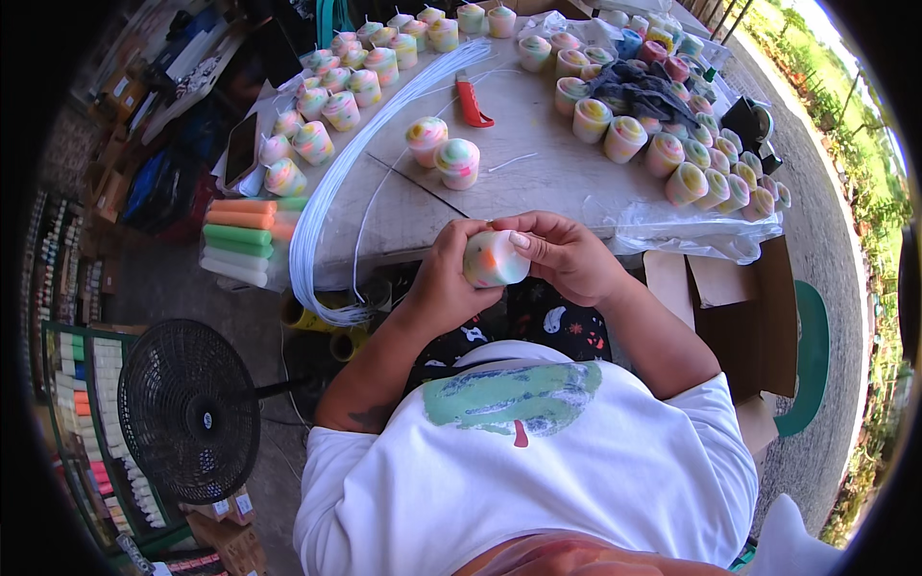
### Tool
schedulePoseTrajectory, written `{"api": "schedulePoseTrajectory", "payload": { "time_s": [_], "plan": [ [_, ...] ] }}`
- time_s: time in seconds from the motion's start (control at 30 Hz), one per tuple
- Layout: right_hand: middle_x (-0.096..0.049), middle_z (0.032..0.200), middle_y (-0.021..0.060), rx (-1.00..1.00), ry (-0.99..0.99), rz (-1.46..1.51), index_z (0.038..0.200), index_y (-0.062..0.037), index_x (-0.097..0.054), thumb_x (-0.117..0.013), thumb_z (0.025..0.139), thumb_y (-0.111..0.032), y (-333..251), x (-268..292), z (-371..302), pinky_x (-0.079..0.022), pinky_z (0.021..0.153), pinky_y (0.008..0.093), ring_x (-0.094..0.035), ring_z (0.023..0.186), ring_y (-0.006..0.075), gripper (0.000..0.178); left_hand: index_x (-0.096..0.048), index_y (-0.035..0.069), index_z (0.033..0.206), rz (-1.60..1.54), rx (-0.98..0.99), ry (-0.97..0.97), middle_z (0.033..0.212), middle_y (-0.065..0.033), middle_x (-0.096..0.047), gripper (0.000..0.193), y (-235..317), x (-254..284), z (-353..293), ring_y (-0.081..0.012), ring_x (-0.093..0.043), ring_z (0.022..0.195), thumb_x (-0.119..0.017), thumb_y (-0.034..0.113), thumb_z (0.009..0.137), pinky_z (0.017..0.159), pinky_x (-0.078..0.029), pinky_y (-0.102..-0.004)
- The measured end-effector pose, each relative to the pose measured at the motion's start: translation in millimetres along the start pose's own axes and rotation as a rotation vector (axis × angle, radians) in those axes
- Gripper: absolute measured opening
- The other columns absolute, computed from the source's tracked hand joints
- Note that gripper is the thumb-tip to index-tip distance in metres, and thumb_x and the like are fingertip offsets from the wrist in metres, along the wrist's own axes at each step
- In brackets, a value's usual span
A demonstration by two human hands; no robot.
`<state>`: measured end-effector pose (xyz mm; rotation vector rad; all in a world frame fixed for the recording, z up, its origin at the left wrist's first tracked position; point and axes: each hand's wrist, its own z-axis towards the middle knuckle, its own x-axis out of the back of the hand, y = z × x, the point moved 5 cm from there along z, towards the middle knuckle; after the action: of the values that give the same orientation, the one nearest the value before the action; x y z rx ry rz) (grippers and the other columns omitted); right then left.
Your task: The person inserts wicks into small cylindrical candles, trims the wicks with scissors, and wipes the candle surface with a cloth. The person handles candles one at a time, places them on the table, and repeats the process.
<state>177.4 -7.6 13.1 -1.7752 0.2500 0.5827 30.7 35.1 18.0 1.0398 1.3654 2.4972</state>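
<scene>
In front of my chest, at the table's near edge, a pastel swirled candle (492,263) with an orange spot lies tipped between my hands. My left hand (444,274) is closed round its left side. The thumb and fingers of my right hand (574,257) press on its right side and far edge. Just beyond, two similar candles (457,165) stand upright on the table. A thin dark rod (423,185) lies beside them, and a short white wick piece (513,162) rests to their right. Any wick on the held candle is hidden.
A long bundle of white wicks (327,192) curves over the table's left side. Wicked candles (365,88) stand at far left, and several more candles (665,156) at right. A red utility knife (469,102) lies centrally. A black fan (189,411) stands at lower left.
</scene>
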Motion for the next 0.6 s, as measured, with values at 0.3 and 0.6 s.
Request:
{"api": "schedulePoseTrajectory", "payload": {
  "time_s": [0.3, 0.6],
  "plan": [
    [-0.061, 0.114, 0.0070, 0.242, -0.131, -0.230, 0.122, -0.0030, -0.054, -0.058, 0.093, -0.016, -7, -12, -7, -0.048, 0.092, 0.0288, -0.059, 0.104, 0.0144, 0.032, -0.045, 0.003, 0.114, -0.006, -0.087, 0.014, 0.107, -0.0168, -0.054, 0.065, 3, 0, -5, -0.0339, -0.058, 0.098, -0.080, 0.004, 0.059, 0.084, -0.047, -0.0404],
    [-0.064, 0.109, 0.0103, 0.390, 0.034, -0.932, 0.113, -0.0057, -0.063, -0.062, 0.090, -0.028, -61, 25, 18, -0.047, 0.090, 0.0341, -0.059, 0.103, 0.0190, 0.032, -0.047, 0.003, 0.113, -0.072, 0.049, 0.026, 0.100, -0.0131, -0.059, 0.061, 0, 3, 2, -0.0258, -0.062, 0.092, -0.083, 0.010, 0.064, 0.081, -0.049, -0.0369]
  ]
}}
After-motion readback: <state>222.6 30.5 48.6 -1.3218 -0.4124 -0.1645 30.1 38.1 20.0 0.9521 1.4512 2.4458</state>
